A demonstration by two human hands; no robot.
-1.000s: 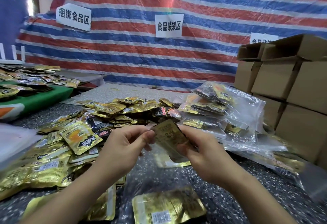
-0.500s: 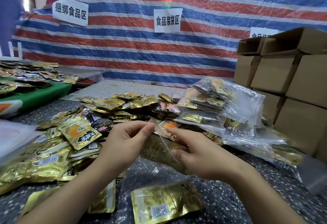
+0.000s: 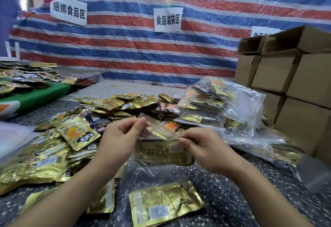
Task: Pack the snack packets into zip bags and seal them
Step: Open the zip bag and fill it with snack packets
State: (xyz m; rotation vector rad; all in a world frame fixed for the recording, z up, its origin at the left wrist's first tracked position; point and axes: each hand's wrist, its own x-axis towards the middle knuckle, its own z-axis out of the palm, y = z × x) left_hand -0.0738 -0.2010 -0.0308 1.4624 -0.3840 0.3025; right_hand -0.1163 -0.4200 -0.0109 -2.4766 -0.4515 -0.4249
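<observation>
A clear zip bag [image 3: 157, 131] hangs between my two hands above the speckled table. My left hand [image 3: 118, 138] pinches its top left corner. My right hand [image 3: 204, 148] pinches the top edge on the right. Inside the bag lies a gold snack packet [image 3: 163, 153] with a barcode showing. Another gold packet [image 3: 164, 203] lies flat on the table below my hands, under a clear plastic sheet. A big pile of loose gold and black packets [image 3: 78, 135] spreads to the left and behind.
Filled zip bags [image 3: 215, 105] are stacked at the back right. Brown cardboard boxes [image 3: 295, 76] rise along the right edge. A green table [image 3: 41, 94] with more packets stands far left. A striped tarp with paper signs [image 3: 168, 19] hangs behind.
The gold packet that my hands held upright has gone down into the zip bag. Both hands now pinch the bag's top edge, farther apart.
</observation>
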